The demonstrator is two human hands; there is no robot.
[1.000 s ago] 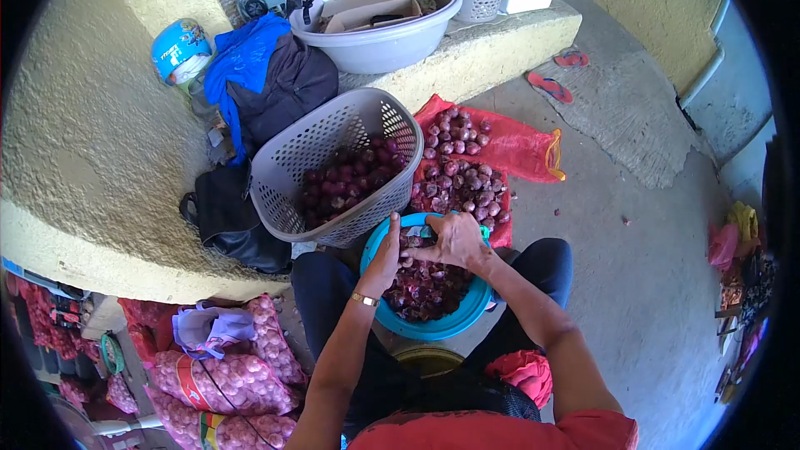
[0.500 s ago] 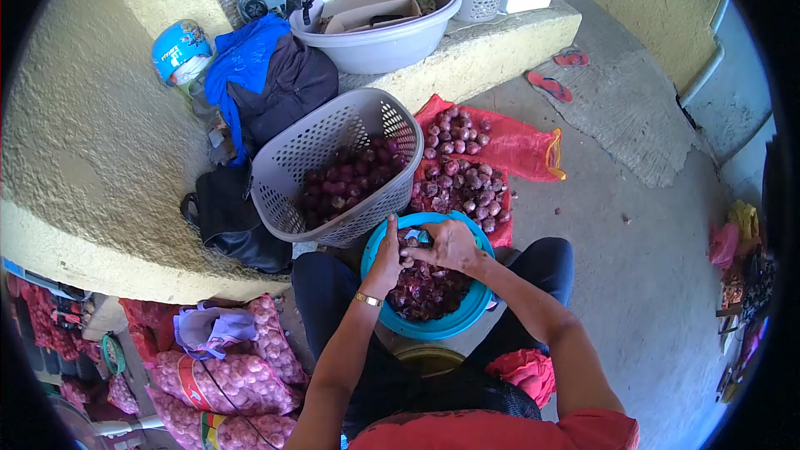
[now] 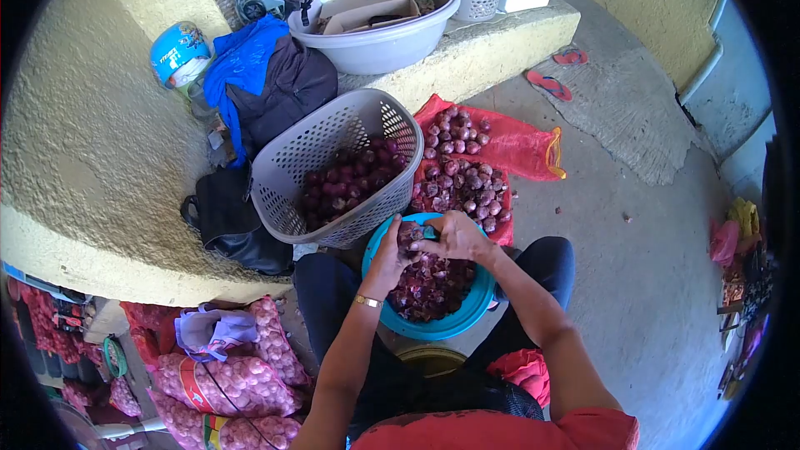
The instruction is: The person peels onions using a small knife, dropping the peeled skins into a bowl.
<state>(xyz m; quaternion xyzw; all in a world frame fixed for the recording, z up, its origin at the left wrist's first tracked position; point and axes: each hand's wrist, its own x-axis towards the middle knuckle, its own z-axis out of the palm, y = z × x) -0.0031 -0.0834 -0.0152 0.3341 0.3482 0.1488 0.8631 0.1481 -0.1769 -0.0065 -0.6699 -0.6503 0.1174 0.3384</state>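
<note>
Over a blue basin (image 3: 482,300), my left hand (image 3: 387,265) is closed round a red onion (image 3: 409,236). My right hand (image 3: 461,239) is curled beside it, thumb reaching toward the onion. A small bluish thing shows by the right fingers, too small to name. Loose dark red onion skins (image 3: 432,290) fill much of the basin, which sits between my knees. Just beyond, a grey perforated basket (image 3: 279,154) contains several shiny purple onions (image 3: 346,182). Onions with dry skins (image 3: 479,187) lie on a red net sack (image 3: 517,150) to the basket's right.
Full net sacks of onions (image 3: 229,383) stand at lower left, a purple bag (image 3: 215,332) on top. A white tub (image 3: 375,54) with cardboard rests on the ledge (image 3: 492,58). Bags (image 3: 287,92) and a blue helmet (image 3: 179,54) line the wall. Slippers (image 3: 550,86) lie at upper right.
My right hand has shifted slightly, its fingers now more curled and its thumb nearer the onion. The onion shows more clearly in my left hand, which has barely moved.
</note>
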